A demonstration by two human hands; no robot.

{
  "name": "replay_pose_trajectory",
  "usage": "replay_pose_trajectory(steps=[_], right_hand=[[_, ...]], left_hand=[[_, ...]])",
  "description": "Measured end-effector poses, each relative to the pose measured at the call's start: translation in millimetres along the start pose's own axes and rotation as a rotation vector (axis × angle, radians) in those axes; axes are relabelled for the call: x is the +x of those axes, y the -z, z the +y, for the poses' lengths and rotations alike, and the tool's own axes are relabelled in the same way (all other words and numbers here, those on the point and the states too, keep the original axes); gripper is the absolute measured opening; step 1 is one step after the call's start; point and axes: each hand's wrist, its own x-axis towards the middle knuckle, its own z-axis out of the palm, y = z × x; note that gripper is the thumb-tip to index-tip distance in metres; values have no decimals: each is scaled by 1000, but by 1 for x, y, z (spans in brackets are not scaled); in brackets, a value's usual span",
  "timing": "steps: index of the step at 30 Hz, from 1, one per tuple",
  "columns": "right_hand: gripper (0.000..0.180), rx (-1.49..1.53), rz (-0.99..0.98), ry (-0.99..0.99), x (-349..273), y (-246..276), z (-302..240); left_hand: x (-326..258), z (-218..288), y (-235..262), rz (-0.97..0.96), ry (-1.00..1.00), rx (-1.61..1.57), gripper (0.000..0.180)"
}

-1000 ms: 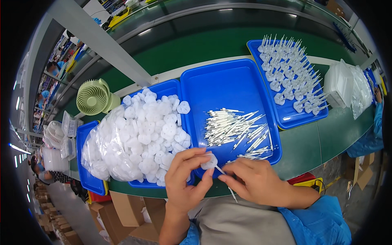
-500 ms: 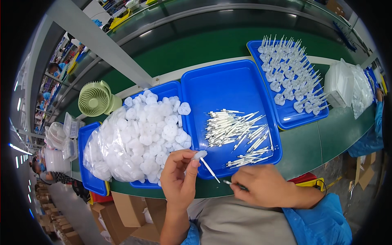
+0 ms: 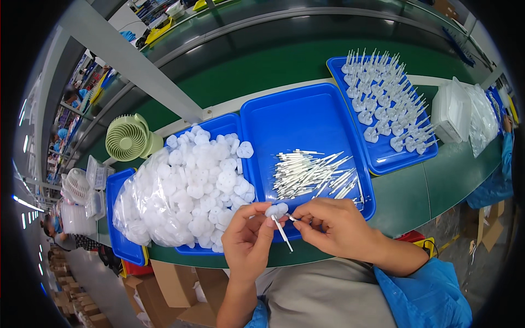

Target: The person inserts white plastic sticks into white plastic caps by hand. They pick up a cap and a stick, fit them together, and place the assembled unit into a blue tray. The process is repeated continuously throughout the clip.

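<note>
Since the earlier frame our right hand (image 3: 334,227) has come back in toward the left hand (image 3: 249,240), so both hands now meet in front of us at the near edge of the green surface (image 3: 415,191). We pinch a small white flower-shaped cap (image 3: 276,210) with the left fingertips, and a thin white stick (image 3: 283,233) hangs down and to the right from beneath it; whether it is seated in the cap we cannot tell. Our right fingers are drawn together just beside the cap, pinching what looks like the end of another stick, though it is too small to be sure. Just beyond the hands lies the middle blue tray (image 3: 306,117) with a loose heap of white sticks (image 3: 314,175). To its left, a blue tray (image 3: 216,123) carries a clear bag of white caps (image 3: 186,199). Farther right, another blue tray (image 3: 402,161) holds rows of assembled caps with sticks pointing up (image 3: 385,98). A pale green fan (image 3: 127,138) stands at the left.
</note>
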Motion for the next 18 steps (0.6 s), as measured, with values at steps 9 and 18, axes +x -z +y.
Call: replay_pose_trajectory(steps=[9, 18], right_hand=[[13, 102, -20, -104, 0, 2, -1], [14, 69, -19, -60, 0, -1, -1]], left_hand=[[1, -7, 3, -52, -81, 13, 23], [1, -5, 7, -46, -49, -5, 20]])
